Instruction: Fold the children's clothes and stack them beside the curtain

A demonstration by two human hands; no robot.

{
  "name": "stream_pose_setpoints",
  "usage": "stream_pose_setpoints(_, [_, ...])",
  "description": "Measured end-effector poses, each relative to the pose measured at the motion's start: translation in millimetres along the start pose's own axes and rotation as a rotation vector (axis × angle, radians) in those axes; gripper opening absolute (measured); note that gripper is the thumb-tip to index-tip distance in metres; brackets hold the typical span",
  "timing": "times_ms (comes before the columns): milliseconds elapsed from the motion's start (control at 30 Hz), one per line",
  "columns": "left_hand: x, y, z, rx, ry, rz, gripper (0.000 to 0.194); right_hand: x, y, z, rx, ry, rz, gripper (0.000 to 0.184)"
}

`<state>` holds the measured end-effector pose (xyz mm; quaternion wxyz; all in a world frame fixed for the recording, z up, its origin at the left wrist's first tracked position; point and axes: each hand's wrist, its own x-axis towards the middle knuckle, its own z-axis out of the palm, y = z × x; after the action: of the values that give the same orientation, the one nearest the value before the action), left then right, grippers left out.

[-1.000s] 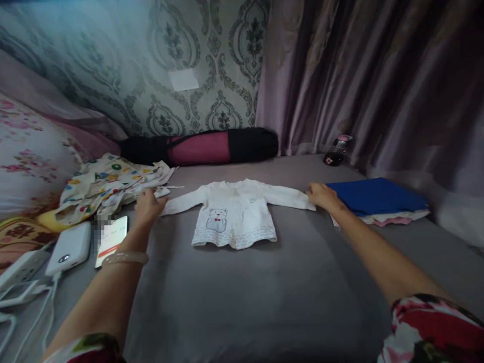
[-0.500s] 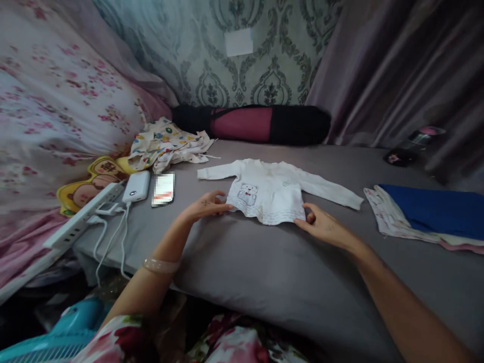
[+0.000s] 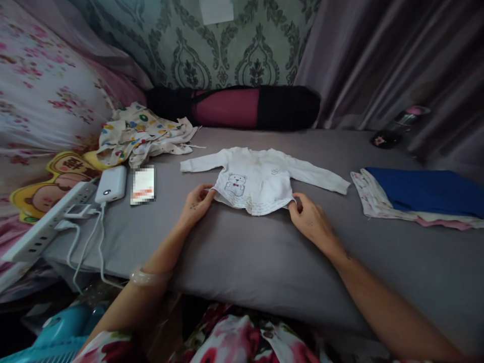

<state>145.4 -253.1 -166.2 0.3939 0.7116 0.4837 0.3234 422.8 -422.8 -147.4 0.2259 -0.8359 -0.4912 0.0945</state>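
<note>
A small white long-sleeved baby shirt (image 3: pixel 260 179) lies spread on the grey sheet, sleeves stretched out to both sides and a bear drawing on its front. My left hand (image 3: pixel 198 201) pinches the shirt's lower left hem corner between thumb and fingers. At the opposite hem corner, my right hand (image 3: pixel 308 217) is closed on the cloth in the same way. Both corners are lifted slightly, while the middle of the hem droops toward the sheet.
Folded clothes with a blue piece on top (image 3: pixel 427 194) lie at right. On the left are crumpled patterned clothing (image 3: pixel 145 133), a blurred-out phone (image 3: pixel 143 185), a power bank (image 3: pixel 111 184) and a power strip (image 3: pixel 49 222) with cables. A black and maroon roll (image 3: pixel 227 107) lies along the wall.
My fingers, at the hem corners before, now grip them and raise them a little. The view has shifted, so everything sits further left and most things higher.
</note>
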Motion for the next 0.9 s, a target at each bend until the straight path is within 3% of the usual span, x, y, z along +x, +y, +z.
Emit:
stream_pose_setpoints(200, [-2.4,5.7,7.2,0.159,0.010,0.119,0.042,-4.1,-14.8,2.2,-0.113,-0.074,0.028,0.047])
stream_pose_setpoints(433, [-0.7,-1.9,-2.1,0.312,0.017,0.165,0.032,-0.5,0.3,-13.3,-0.230,-0.134,-0.036,0.044])
stream_pose_setpoints(767, [-1.6,-9.1,-15.7,0.497,-0.087,0.260,0.031,-5.0,10.0,-23.4,-0.374,-0.178,-0.265,0.036])
stream_pose_setpoints(900, [-2.0,-11.4,-16.4,0.487,-0.094,0.299,0.030,-3.9,13.2,-19.9,-0.313,-0.123,-0.458,0.037])
